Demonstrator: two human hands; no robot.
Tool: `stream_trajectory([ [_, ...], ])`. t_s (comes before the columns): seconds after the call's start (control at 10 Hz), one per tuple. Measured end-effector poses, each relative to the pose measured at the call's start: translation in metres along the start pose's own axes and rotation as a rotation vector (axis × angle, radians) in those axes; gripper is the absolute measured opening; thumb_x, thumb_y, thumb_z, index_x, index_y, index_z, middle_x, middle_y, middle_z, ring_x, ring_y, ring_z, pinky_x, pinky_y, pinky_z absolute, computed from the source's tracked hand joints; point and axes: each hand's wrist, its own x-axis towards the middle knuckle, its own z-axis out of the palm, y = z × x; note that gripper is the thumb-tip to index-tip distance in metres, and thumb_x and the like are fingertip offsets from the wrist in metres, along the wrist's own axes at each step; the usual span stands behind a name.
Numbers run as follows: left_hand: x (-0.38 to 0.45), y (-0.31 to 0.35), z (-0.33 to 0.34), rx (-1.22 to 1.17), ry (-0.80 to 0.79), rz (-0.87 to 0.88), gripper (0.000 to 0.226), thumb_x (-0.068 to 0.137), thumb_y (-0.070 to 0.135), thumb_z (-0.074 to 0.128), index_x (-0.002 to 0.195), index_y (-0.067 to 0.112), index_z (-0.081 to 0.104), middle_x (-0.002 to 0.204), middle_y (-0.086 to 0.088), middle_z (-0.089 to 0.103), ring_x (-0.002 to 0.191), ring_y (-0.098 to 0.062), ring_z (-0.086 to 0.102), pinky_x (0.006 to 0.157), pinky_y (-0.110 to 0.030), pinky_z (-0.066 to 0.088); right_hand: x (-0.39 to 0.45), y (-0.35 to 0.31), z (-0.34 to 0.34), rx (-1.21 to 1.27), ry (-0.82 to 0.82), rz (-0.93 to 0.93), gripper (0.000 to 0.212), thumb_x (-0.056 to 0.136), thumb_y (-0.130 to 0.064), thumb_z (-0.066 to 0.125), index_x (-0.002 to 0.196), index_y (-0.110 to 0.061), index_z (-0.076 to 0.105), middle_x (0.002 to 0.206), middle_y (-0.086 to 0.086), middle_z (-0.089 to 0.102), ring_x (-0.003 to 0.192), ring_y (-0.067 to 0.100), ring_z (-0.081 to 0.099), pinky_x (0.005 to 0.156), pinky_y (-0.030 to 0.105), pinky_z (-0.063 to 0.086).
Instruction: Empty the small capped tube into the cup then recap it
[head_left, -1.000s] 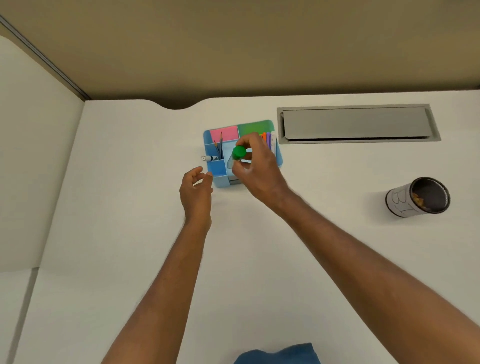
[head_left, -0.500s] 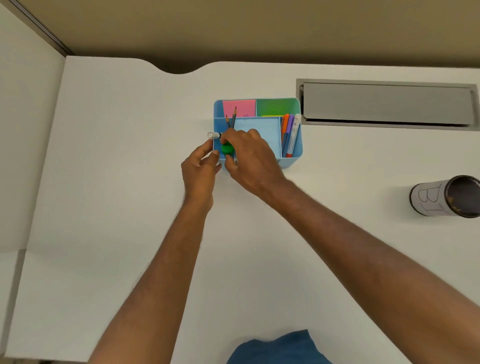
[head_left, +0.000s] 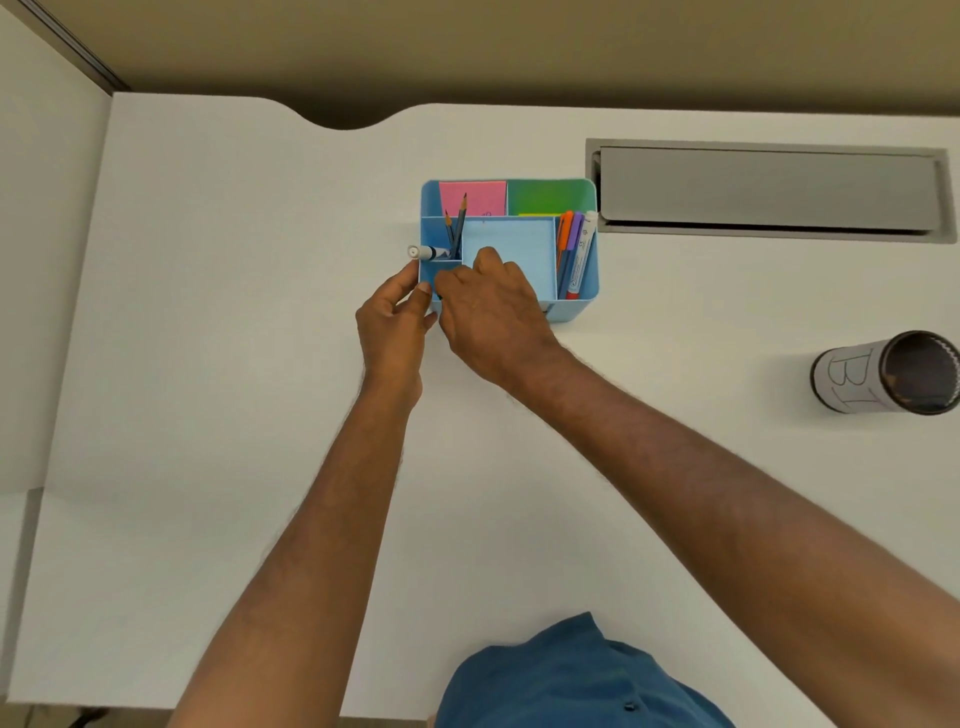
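My right hand (head_left: 488, 306) reaches down into the front-left compartment of the blue desk organizer (head_left: 576, 306), fingers curled. The green-capped small tube it carried is hidden beneath those fingers. My left hand (head_left: 392, 317) pinches the organizer's front-left corner between thumb and fingers. The cup (head_left: 883, 374), a dark cylinder wrapped in white paper marked "B1", stands far to the right on the white table (head_left: 208, 364), well away from both hands.
The organizer holds pink and green sticky notes, two pencils, a white marker (head_left: 428, 253) poking out over its left wall, and several coloured pens (head_left: 574, 249) on the right. A grey cable hatch (head_left: 769, 189) lies behind it.
My right hand has lowered the green-capped tube into the organizer's front-left compartment, so its cap no longer shows. My left hand has closed on the organizer's corner. The camera has moved closer.
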Motion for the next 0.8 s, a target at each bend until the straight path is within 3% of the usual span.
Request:
stream_trajectory([
  [0.1,0.000,0.000,0.001,0.010,0.004,0.008,0.038,0.103,0.018,0.061,0.141,0.015,0.063,0.140,-0.006,0.068,0.127,-0.023,0.065,0.103,-0.045,0.058,-0.001,0.001,0.002,-0.022,-0.005,-0.019,0.023,0.102,-0.021,0.051,0.121,-0.014,0.063,0.118,0.007,0.069,0.112,0.027,0.054,0.086,0.038,0.042],
  [0.2,-0.003,-0.001,0.006,0.119,0.046,0.065,0.039,0.104,0.023,0.059,0.142,0.016,0.060,0.143,-0.005,0.065,0.128,-0.023,0.063,0.106,-0.049,0.055,-0.013,0.007,0.002,-0.010,0.039,-0.052,0.037,0.098,-0.012,0.053,0.134,-0.013,0.058,0.148,0.009,0.054,0.128,0.029,0.050,0.095,0.038,0.042],
  [0.4,-0.031,-0.014,0.012,0.449,0.218,0.291,0.049,0.104,0.033,0.054,0.149,0.017,0.044,0.152,-0.008,0.049,0.136,-0.024,0.048,0.107,-0.036,0.046,-0.067,0.038,-0.006,0.102,0.183,0.032,0.053,0.097,-0.017,0.060,0.148,-0.009,0.049,0.162,0.014,0.039,0.149,0.036,0.037,0.117,0.047,0.036],
  [0.5,-0.051,-0.022,0.012,0.603,0.198,0.411,0.053,0.103,0.031,0.055,0.151,0.013,0.039,0.156,-0.012,0.042,0.142,-0.030,0.040,0.107,-0.037,0.043,-0.093,0.056,-0.009,0.088,0.141,0.111,0.060,0.098,-0.023,0.061,0.153,-0.009,0.042,0.167,0.013,0.031,0.154,0.035,0.028,0.122,0.049,0.032],
  [0.6,-0.082,-0.033,0.013,0.824,0.033,0.548,0.060,0.103,0.030,0.055,0.155,0.010,0.033,0.165,-0.015,0.033,0.151,-0.032,0.032,0.118,-0.044,0.037,-0.132,0.077,-0.014,0.034,0.071,0.211,0.065,0.102,-0.031,0.056,0.158,-0.009,0.033,0.170,0.013,0.023,0.157,0.034,0.020,0.124,0.050,0.028],
  [0.8,-0.117,-0.053,0.023,1.086,-0.133,0.706,0.070,0.105,0.037,0.049,0.161,0.010,0.019,0.172,-0.013,0.018,0.159,-0.030,0.020,0.130,-0.044,0.021,-0.188,0.107,-0.010,-0.033,0.038,0.309,0.068,0.104,-0.037,0.050,0.161,-0.011,0.024,0.172,0.011,0.016,0.159,0.032,0.012,0.126,0.047,0.022],
])
